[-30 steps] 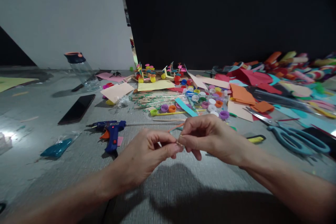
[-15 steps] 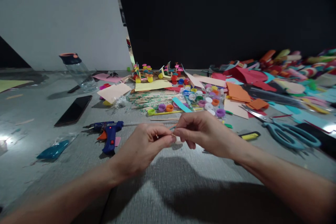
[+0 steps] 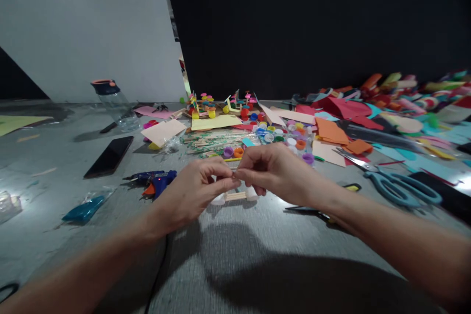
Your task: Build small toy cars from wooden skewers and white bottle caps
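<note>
My left hand [image 3: 193, 191] and my right hand [image 3: 281, 171] meet fingertip to fingertip above the middle of the table. Each has thumb and forefinger pinched together. Between them is something small and thin that I cannot make out. Just below and behind the fingertips lies a small row of pale wooden sticks [image 3: 236, 196], with white round caps [image 3: 218, 200] at its ends. Left of my left hand is a blue glue gun [image 3: 162, 182], partly covered by that hand. Near my right wrist lie small black scissors [image 3: 303, 209] and a yellow-black cutter [image 3: 352, 187].
Wooden sticks [image 3: 213, 141], bottle caps [image 3: 238, 152] and coloured paper [image 3: 333, 131] spread behind my hands. Large teal-handled scissors [image 3: 401, 189] lie at right. A phone [image 3: 109, 157], a tilted-looking bottle [image 3: 116, 103] and a bag of blue stuff [image 3: 84, 209] are at left.
Both hands have shifted slightly left and up in the view, still pinching together. The stick row with white caps beneath them now shows more clearly. My left hand now covers the glue gun's handle.
</note>
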{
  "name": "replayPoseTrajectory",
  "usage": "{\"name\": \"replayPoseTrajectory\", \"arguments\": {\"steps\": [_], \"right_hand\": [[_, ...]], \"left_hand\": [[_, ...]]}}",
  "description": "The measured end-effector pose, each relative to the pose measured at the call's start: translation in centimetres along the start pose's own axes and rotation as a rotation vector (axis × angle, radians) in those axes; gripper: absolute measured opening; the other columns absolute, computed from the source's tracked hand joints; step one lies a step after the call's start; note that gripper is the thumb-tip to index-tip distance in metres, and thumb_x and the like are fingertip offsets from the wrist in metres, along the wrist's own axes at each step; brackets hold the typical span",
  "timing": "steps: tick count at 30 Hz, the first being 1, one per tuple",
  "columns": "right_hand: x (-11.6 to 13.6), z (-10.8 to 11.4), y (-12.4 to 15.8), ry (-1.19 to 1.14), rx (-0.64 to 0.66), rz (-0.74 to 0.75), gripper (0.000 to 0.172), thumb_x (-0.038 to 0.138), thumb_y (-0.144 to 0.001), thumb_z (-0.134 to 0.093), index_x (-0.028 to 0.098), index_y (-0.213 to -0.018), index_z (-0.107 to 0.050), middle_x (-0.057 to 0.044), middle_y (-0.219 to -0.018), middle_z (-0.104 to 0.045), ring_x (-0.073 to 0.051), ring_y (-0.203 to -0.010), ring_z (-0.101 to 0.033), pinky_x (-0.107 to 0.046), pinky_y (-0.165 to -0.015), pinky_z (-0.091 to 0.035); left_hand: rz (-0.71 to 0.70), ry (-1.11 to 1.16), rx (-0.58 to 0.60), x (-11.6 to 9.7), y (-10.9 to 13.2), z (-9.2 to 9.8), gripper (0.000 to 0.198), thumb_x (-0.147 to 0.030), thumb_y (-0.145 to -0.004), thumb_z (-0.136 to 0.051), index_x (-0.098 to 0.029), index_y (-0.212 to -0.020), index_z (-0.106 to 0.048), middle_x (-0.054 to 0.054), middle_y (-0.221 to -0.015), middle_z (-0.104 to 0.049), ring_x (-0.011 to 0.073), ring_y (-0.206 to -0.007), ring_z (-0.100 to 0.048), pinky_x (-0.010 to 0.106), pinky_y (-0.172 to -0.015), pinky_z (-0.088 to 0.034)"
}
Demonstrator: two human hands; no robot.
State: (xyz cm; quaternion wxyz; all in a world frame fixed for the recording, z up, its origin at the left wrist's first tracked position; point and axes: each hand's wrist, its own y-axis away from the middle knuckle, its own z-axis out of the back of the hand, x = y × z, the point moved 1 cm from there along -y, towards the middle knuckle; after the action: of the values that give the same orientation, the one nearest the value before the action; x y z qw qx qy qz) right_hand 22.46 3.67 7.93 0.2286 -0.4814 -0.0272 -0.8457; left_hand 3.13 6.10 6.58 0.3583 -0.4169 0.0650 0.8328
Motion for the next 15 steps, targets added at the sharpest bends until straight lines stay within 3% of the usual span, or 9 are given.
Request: {"name": "replayPoseTrajectory", "arguments": {"steps": [6, 10, 15], "right_hand": [[0.7, 0.1, -0.9, 0.079, 0.027, -0.029, 0.023, 0.029, -0.092, -0.062, 0.019, -0.072, -0.06, 0.005, -0.054, -0.057, -0.009, -0.048, -0.053, -0.023, -0.042, -0.034], [0.9, 0.2, -0.8, 0.147, 0.015, -0.022, 0.027, 0.026, -0.091, -0.063, 0.02, -0.065, -0.057, 0.006, -0.052, -0.054, -0.008, -0.046, -0.045, -0.025, -0.045, -0.029], [-0.2, 0.2, -1.0, 0.124, 0.043, -0.008, 0.025, 0.026, -0.091, -0.064, 0.02, -0.067, -0.059, 0.006, -0.053, -0.054, -0.008, -0.048, -0.046, -0.026, -0.046, -0.029]], "left_hand": [[-0.001, 0.028, -0.032, 0.1, 0.0, 0.5, 0.022, -0.028, -0.092, -0.062, -0.019, -0.077, -0.075, 0.0, -0.081, -0.065, 0.0156, -0.08, -0.058, 0.029, -0.073, -0.04], [0.007, 0.023, -0.056, 0.2, -0.2, 0.5, 0.022, -0.025, -0.089, -0.065, -0.018, -0.068, -0.071, -0.001, -0.073, -0.059, 0.0139, -0.073, -0.055, 0.027, -0.069, -0.038], [0.019, 0.013, 0.007, 0.4, -0.5, 0.4, 0.022, -0.024, -0.089, -0.06, -0.019, -0.074, -0.075, -0.001, -0.074, -0.06, 0.0154, -0.074, -0.055, 0.027, -0.068, -0.038]]}}
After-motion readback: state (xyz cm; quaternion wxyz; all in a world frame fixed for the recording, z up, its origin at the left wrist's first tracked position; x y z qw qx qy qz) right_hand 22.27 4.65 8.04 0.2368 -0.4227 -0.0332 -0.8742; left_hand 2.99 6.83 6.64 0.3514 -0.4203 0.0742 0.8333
